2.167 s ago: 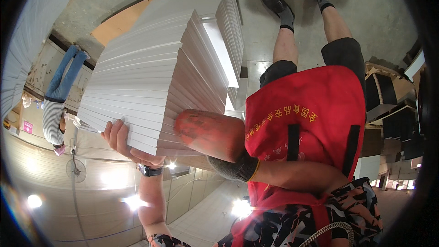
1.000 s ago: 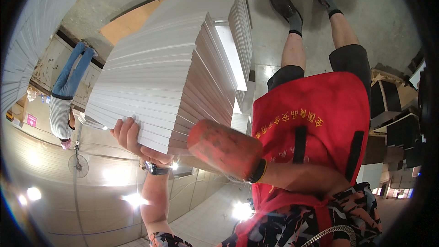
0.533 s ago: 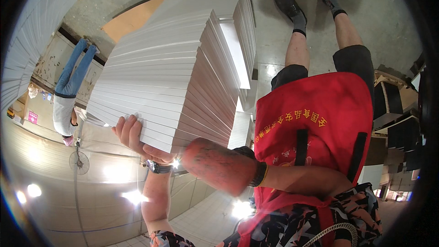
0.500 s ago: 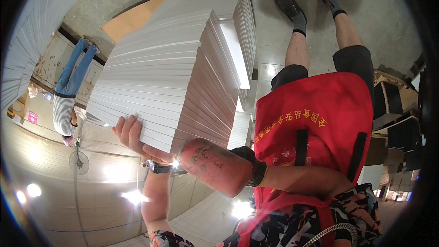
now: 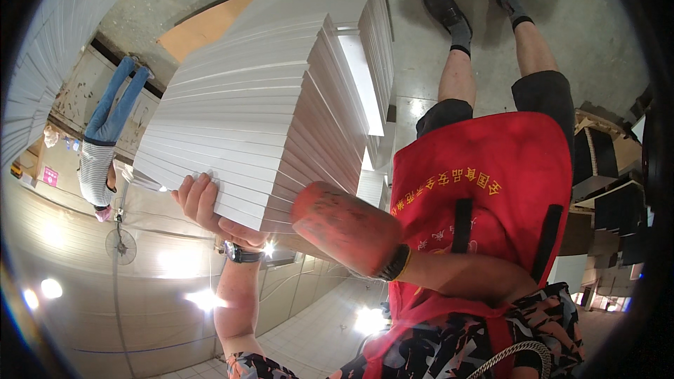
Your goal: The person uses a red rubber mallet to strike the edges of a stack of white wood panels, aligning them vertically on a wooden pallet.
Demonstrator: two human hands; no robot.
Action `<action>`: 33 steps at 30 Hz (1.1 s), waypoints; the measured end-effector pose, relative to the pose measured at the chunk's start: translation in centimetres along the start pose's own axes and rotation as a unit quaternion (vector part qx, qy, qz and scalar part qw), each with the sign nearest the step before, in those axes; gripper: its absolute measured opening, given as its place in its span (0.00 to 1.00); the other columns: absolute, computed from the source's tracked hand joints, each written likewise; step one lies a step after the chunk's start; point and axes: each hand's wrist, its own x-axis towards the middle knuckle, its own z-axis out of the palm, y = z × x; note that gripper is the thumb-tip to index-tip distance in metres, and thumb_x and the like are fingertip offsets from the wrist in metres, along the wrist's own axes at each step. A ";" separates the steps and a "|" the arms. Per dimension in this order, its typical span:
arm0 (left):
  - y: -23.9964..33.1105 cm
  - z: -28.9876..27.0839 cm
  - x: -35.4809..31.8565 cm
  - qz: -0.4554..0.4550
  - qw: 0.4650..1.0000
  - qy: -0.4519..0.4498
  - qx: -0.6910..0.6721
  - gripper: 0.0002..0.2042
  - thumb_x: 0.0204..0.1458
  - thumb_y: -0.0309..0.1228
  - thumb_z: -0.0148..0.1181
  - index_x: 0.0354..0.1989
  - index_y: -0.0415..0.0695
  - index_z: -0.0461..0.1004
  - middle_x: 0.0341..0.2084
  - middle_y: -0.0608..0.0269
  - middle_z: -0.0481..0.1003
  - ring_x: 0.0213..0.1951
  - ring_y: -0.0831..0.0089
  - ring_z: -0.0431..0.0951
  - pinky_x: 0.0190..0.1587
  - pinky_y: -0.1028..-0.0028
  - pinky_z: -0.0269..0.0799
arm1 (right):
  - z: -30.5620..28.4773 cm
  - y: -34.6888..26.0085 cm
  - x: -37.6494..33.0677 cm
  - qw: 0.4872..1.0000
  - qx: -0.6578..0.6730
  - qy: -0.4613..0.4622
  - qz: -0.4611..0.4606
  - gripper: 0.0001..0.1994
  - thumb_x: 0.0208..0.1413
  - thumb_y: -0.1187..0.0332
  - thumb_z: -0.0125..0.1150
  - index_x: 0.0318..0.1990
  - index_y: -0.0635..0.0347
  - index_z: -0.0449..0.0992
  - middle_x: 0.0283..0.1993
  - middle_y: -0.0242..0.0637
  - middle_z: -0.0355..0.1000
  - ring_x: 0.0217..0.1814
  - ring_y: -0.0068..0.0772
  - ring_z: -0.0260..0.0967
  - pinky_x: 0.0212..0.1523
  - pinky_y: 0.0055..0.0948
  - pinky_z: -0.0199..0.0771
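Red cylinder (image 5: 346,229) shifts up, farther right of left fingers (image 5: 203,198).
They grasp the white stack (image 5: 225,119) by its end; right hand (image 5: 397,265) mostly hidden, grasp can't tell. Risk: stray cylinder hits left fingers; slack hold splays sheets.

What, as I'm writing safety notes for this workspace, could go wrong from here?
The bare left hand is on the white panels, near the scuffed red cylinder at the gloved right hand; if the cylinder swung across, it might catch the thumb or fingers. The panels line up unevenly, so some could slip out of line if pushed. The cylinder, close to the panels' corner, might also mark or dent the white edges.
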 end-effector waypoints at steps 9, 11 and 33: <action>-0.1 0.2 -0.2 -0.016 0.999 0.016 -0.023 0.21 0.58 0.42 0.29 0.46 0.42 0.66 0.46 0.56 0.68 0.55 0.56 0.63 0.66 0.50 0.45 | -0.1 0.2 0.8 0.994 0.073 0.052 0.061 0.13 0.58 0.63 0.54 0.49 0.52 0.73 0.51 0.33 0.71 0.54 0.31 0.68 0.57 0.29 0.68; -0.1 0.1 -0.1 -0.011 1.000 0.004 -0.006 0.20 0.59 0.41 0.28 0.47 0.43 0.65 0.47 0.56 0.67 0.55 0.57 0.63 0.65 0.51 0.49 | 1.0 0.3 0.9 0.985 0.144 0.049 0.085 0.15 0.58 0.63 0.54 0.52 0.53 0.72 0.52 0.34 0.70 0.56 0.31 0.67 0.59 0.29 0.67; 0.0 -0.1 0.2 -0.005 1.000 0.002 -0.015 0.21 0.60 0.42 0.27 0.48 0.43 0.64 0.47 0.56 0.67 0.56 0.55 0.63 0.65 0.49 0.50 | 8.6 0.3 -4.5 0.852 0.450 0.078 0.258 0.24 0.61 0.66 0.46 0.66 0.54 0.55 0.68 0.39 0.55 0.70 0.35 0.52 0.67 0.34 0.55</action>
